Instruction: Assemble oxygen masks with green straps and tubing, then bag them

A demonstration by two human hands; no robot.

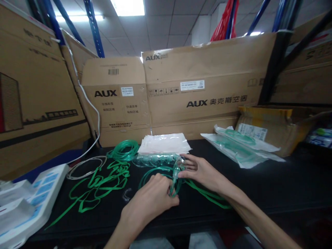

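Observation:
My right hand (198,172) is closed around a small clear-green plastic oxygen mask (177,167), its narrow neck tilted down toward me. Just below, my left hand (155,196) pinches the green tubing (173,188) at the lower end of that neck; whether the two are joined I cannot tell. More of the tubing loops on the black table behind my left hand. From under my right hand a green elastic strap (207,195) trails to the right. Several clear-green masks (155,160) lie in a row behind my hands. A small clear plastic piece (126,195) rests left of my left hand.
Loose green straps (103,185), a green tubing coil (126,149) and a pale cord (88,166) lie left. A white power strip (45,197) is at far left. White bags (163,142) are stacked behind; packaged masks (238,145) and an open carton (281,129) stand right.

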